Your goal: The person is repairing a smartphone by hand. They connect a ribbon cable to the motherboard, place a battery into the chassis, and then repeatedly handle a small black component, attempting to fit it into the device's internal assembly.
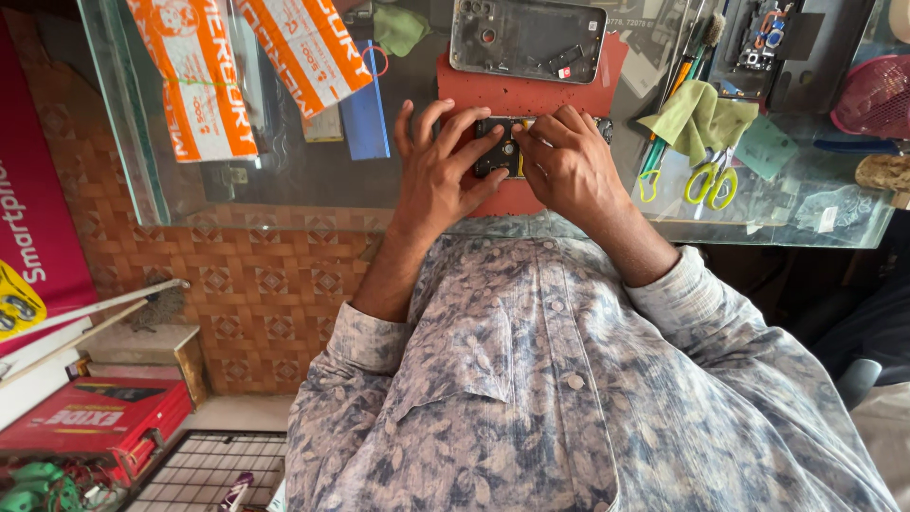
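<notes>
Left hand (pixel 438 171) and right hand (pixel 567 163) both closed on small dark phone part (pixel 500 148) between them over red mat (pixel 531 90) on glass counter (pixel 313 180); best pressed evenly, fingertips low, no twisting.

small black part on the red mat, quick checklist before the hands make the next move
1. Small black part sits on the red mat: ok.
2. Left hand steadies the part: ok, fingers on it.
3. Right hand at the part: ok, though whether it holds a tool, cannot tell.
4. Opened phone lies apart from the hands: ok.
5. Scissors beside the right hand, blades away from it: cannot tell.
</notes>
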Demonstrator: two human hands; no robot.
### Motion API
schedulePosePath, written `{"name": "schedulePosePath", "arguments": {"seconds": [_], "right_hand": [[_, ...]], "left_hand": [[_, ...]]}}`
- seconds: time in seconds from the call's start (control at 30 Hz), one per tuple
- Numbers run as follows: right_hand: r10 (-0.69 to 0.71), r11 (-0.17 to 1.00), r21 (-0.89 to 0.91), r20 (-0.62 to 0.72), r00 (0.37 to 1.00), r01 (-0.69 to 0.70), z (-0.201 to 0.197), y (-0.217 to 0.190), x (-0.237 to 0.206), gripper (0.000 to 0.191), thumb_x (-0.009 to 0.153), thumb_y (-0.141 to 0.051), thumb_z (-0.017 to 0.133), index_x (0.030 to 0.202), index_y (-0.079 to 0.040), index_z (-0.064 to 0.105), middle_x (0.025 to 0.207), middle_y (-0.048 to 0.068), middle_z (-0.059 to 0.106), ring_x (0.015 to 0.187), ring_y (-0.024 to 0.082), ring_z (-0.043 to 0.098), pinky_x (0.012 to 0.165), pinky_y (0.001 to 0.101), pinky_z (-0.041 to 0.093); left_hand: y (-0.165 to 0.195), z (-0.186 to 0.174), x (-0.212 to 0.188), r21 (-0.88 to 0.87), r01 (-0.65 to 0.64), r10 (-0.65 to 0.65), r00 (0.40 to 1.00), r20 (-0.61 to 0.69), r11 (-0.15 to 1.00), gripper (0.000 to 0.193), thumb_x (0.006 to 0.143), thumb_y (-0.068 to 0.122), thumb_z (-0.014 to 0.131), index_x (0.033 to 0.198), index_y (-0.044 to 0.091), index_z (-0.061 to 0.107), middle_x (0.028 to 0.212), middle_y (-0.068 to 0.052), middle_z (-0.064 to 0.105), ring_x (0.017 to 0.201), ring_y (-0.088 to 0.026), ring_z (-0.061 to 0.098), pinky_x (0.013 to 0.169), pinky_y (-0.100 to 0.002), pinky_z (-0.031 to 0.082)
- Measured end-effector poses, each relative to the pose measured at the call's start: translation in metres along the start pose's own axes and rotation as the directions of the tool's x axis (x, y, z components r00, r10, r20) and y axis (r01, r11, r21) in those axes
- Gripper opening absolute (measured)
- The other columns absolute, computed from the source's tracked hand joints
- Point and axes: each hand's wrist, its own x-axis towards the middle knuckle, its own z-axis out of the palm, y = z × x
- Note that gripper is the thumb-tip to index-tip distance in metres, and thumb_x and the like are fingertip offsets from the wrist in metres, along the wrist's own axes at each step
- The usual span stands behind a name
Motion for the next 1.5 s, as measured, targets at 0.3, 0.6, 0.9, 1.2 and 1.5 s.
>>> {"name": "schedulePosePath", "arguments": {"seconds": [0.3, 0.6, 0.9, 1.2, 1.5], "right_hand": [[0.155, 0.983, -0.082, -0.136, 0.979, -0.167, -0.006, -0.006, -0.026, 0.042, 0.092, 0.0, 0.071, 0.134, 0.004, 0.068, 0.083, 0.006, 0.061, 0.077, 0.024, 0.062, 0.076, 0.0392, 0.052], [0.217, 0.963, -0.14, -0.102, 0.971, -0.229, -0.005, -0.012, -0.036, 0.05, 0.091, -0.006, 0.069, 0.139, 0.0, 0.064, 0.081, 0.006, 0.065, 0.072, 0.024, 0.067, 0.069, 0.0387, 0.053], [0.399, 0.903, -0.136, -0.089, 0.913, -0.408, -0.015, -0.007, -0.069, 0.048, 0.095, -0.01, 0.07, 0.143, -0.01, 0.069, 0.062, 0.003, 0.064, 0.048, 0.02, 0.062, 0.049, 0.0363, 0.048], [0.502, 0.854, -0.084, -0.126, 0.856, -0.513, -0.025, 0.001, -0.091, 0.046, 0.096, -0.005, 0.067, 0.142, -0.011, 0.073, 0.065, 0.003, 0.063, 0.049, 0.014, 0.058, 0.052, 0.0331, 0.046], [0.33, 0.94, -0.043, -0.147, 0.932, -0.34, -0.038, -0.002, -0.077, 0.043, 0.098, -0.008, 0.078, 0.138, 0.003, 0.069, 0.084, 0.007, 0.063, 0.072, 0.02, 0.063, 0.066, 0.0353, 0.052]], "left_hand": [[0.022, 0.012, -0.001, -0.001, -0.015, 0.015, 1.0, 0.0, 1.0, 0.043, 0.094, 0.045, 0.079, 0.13, 0.021, 0.073, 0.145, 0.002, 0.058, 0.142, -0.03, 0.042, 0.125, -0.064, 0.011], [0.035, 0.011, -0.001, -0.009, -0.014, 0.014, 1.0, 0.02, 1.0, 0.046, 0.094, 0.048, 0.078, 0.131, 0.021, 0.073, 0.146, 0.0, 0.057, 0.141, -0.031, 0.043, 0.123, -0.065, 0.012], [0.036, 0.012, -0.012, -0.007, -0.008, 0.008, 1.0, 0.011, 1.0, 0.045, 0.094, 0.047, 0.08, 0.13, 0.021, 0.074, 0.145, 0.001, 0.059, 0.141, -0.03, 0.043, 0.123, -0.065, 0.013], [0.03, 0.016, -0.02, 0.006, -0.034, 0.034, 0.999, 0.004, 0.999, 0.047, 0.092, 0.044, 0.084, 0.132, 0.022, 0.072, 0.145, 0.0, 0.059, 0.141, -0.032, 0.042, 0.123, -0.067, 0.011], [0.031, 0.009, -0.02, 0.002, -0.024, 0.024, 0.997, 0.073, 1.0, 0.048, 0.099, 0.048, 0.077, 0.138, 0.022, 0.069, 0.152, -0.001, 0.053, 0.145, -0.033, 0.038, 0.124, -0.067, 0.01]]}}
